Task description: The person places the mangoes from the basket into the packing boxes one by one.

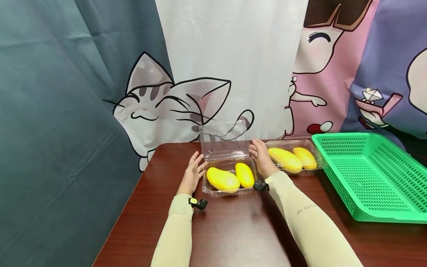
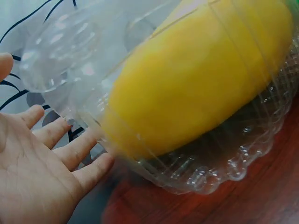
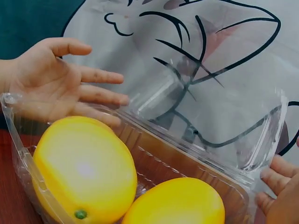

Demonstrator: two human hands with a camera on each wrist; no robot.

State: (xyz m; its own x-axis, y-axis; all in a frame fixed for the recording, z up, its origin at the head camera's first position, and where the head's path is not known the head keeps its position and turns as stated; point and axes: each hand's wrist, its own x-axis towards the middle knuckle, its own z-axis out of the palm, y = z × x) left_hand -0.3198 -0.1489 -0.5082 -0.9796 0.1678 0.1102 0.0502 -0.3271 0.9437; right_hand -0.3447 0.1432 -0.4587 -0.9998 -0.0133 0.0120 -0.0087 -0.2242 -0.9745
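Note:
A clear plastic clamshell box (image 1: 204, 190) stands on the table with its lid (image 1: 223, 142) raised at the back. Inside lie two yellow mangoes, a larger one (image 1: 222, 180) at left and a smaller one (image 1: 245, 175) at right. My left hand (image 1: 191, 174) is beside the box's left side, fingers spread and palm facing it; in the left wrist view the fingertips are close to the plastic, and I cannot tell whether they touch. At the right back corner, near the lid's hinge, my right hand (image 1: 261, 157) has its fingers extended and holds nothing.
To the right, a second clear box (image 1: 313, 171) with two mangoes (image 1: 285, 159) appears covered. A green perforated basket (image 1: 338, 187) stands at the far right of the brown table (image 1: 220, 237). A printed curtain (image 1: 233, 55) hangs behind the table.

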